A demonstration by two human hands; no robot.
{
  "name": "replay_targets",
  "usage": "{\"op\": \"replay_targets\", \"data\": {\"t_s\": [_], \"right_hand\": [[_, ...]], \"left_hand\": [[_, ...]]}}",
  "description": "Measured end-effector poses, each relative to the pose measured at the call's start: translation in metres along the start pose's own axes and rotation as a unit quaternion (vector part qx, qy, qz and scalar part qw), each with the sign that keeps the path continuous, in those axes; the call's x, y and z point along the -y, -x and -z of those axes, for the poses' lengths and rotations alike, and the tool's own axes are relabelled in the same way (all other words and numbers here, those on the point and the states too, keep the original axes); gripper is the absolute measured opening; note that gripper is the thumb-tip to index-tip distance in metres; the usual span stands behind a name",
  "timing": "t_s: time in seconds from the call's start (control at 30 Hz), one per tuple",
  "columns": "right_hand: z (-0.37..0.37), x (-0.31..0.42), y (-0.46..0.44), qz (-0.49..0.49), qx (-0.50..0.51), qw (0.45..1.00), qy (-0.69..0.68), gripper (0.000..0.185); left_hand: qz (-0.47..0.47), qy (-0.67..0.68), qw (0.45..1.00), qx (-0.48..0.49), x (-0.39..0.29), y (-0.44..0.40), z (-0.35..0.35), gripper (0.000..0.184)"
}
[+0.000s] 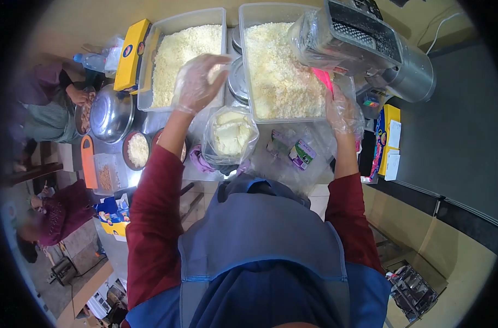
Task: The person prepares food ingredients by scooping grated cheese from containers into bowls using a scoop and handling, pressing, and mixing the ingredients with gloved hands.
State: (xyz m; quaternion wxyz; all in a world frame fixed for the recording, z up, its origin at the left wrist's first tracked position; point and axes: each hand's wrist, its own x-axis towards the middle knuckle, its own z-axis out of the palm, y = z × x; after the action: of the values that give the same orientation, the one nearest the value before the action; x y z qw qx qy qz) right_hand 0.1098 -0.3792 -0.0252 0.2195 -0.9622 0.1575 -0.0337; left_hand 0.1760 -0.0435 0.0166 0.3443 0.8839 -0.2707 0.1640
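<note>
My left hand (198, 85), in a clear plastic glove, is over the right part of the left tub (144, 82) of grated white food, its fingers apart and curved with nothing between them. My right hand (341, 111), gloved too, grips a pink tool (323, 80) at the right edge of the second tub (289, 119), which is heaped with the same crumbly food. Above that tub's right side stands a metal grating machine (394, 60), its outlet wrapped in clear plastic. A plastic bag holding a white block (232, 134) sits between my arms.
A metal bowl (112, 113), a small bowl of grated food (136, 150), an orange-handled tool (88, 162) and a yellow box (131, 56) are at left. Purple-green packets (302, 154) lie near my right arm. Two other people are at the far left; one's hand (79, 96) is at a bowl.
</note>
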Motion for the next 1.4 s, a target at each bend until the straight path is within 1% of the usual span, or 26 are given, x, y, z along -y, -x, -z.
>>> {"op": "replay_targets", "data": {"t_s": [0.03,0.07,0.13,0.17,0.23,0.27,0.33,0.37,0.43,0.47,0.53,0.57,0.63,0.67,0.73,0.77,0.83,0.87,0.93,1.07,1.13,1.17,1.27,1.33,1.37,1.4], "right_hand": [[-0.003,0.0,-0.001,-0.003,-0.022,1.0,-0.017,0.035],[-0.004,0.0,-0.001,-0.003,-0.022,1.0,-0.021,0.035],[-0.004,-0.002,-0.002,0.018,-0.03,0.999,-0.029,0.033],[-0.006,-0.004,-0.003,0.017,-0.031,0.999,-0.031,0.033],[-0.011,-0.008,-0.004,0.043,-0.051,0.997,-0.045,0.03],[-0.01,-0.007,-0.004,0.043,-0.052,0.997,-0.047,0.03],[-0.003,-0.002,-0.001,0.014,-0.011,0.998,-0.057,0.031],[-0.007,-0.006,-0.002,0.013,-0.012,0.998,-0.06,0.031],[-0.015,-0.01,-0.004,0.075,-0.059,0.987,-0.127,0.03],[-0.016,-0.014,-0.004,0.072,-0.059,0.987,-0.131,0.03],[-0.006,-0.007,0.0,0.058,-0.03,0.995,-0.079,0.029],[-0.008,-0.008,-0.001,0.056,-0.029,0.995,-0.083,0.029],[-0.011,-0.011,-0.002,0.082,-0.044,0.991,-0.092,0.028],[-0.012,-0.012,-0.003,0.081,-0.042,0.991,-0.096,0.028],[-0.014,-0.012,-0.004,0.086,-0.047,0.993,-0.061,0.025],[-0.018,-0.014,-0.005,0.087,-0.044,0.993,-0.064,0.025],[-0.026,-0.017,-0.007,0.12,-0.117,0.984,-0.059,0.017],[-0.028,-0.019,-0.006,0.122,-0.115,0.984,-0.06,0.017],[-0.027,-0.019,-0.007,0.134,-0.122,0.981,-0.064,0.017],[-0.022,-0.018,-0.005,0.146,-0.125,0.979,-0.071,0.016],[-0.019,-0.017,-0.004,0.139,-0.098,0.98,-0.105,0.022],[-0.019,-0.016,-0.003,0.145,-0.093,0.979,-0.109,0.022],[-0.014,-0.025,-0.005,0.141,-0.086,0.98,-0.112,0.024],[-0.009,-0.036,-0.008,0.209,-0.03,0.971,-0.116,0.025],[0.007,-0.032,-0.002,0.211,-0.029,0.97,-0.116,0.025],[0.037,-0.023,0.007,0.178,0.045,0.98,-0.077,0.026]], "left_hand": [[-0.029,-0.012,0.997,0.068,-0.015,-0.013,0.002,0.018],[-0.03,-0.016,0.997,0.069,-0.024,-0.022,-0.004,0.018],[-0.079,-0.031,0.967,0.24,-0.039,-0.04,-0.021,0.018],[-0.081,-0.033,0.967,0.24,-0.045,-0.048,-0.031,0.018],[-0.223,-0.076,0.936,0.263,-0.046,-0.059,-0.053,0.017],[-0.224,-0.079,0.935,0.263,-0.042,-0.061,-0.064,0.017],[-0.268,-0.089,0.932,0.228,-0.03,-0.062,-0.087,0.016],[-0.27,-0.091,0.93,0.231,-0.025,-0.065,-0.093,0.016],[-0.272,-0.085,0.921,0.265,-0.027,-0.072,-0.097,0.016],[-0.274,-0.087,0.919,0.269,-0.028,-0.073,-0.1,0.016],[-0.139,-0.088,0.937,0.307,-0.035,-0.075,-0.1,0.017],[-0.14,-0.091,0.936,0.311,-0.037,-0.077,-0.1,0.017],[-0.086,-0.118,0.928,0.342,-0.042,-0.08,-0.099,0.017],[-0.085,-0.12,0.927,0.345,-0.044,-0.081,-0.098,0.017],[-0.048,-0.082,0.946,0.309,-0.051,-0.082,-0.093,0.016],[-0.045,-0.084,0.945,0.312,-0.05,-0.081,-0.091,0.016],[-0.054,-0.061,0.967,0.241,-0.048,-0.08,-0.087,0.016],[-0.051,-0.062,0.967,0.241,-0.048,-0.078,-0.086,0.016],[0.068,-0.082,0.952,0.288,-0.057,-0.082,-0.081,0.018],[0.064,-0.039,0.966,0.248,-0.051,-0.079,-0.063,0.019],[0.089,0.051,0.98,0.172,-0.059,-0.075,-0.041,0.02],[0.074,-0.004,0.985,0.154,-0.066,-0.071,-0.028,0.021],[0.056,-0.019,0.992,0.116,-0.097,-0.046,0.014,0.018],[0.037,-0.032,0.991,0.123,-0.111,-0.022,0.035,0.016],[0.058,-0.037,0.986,0.151,-0.121,-0.009,0.045,0.012],[0.08,-0.041,0.98,0.179,-0.128,0.002,0.054,0.009]]}}
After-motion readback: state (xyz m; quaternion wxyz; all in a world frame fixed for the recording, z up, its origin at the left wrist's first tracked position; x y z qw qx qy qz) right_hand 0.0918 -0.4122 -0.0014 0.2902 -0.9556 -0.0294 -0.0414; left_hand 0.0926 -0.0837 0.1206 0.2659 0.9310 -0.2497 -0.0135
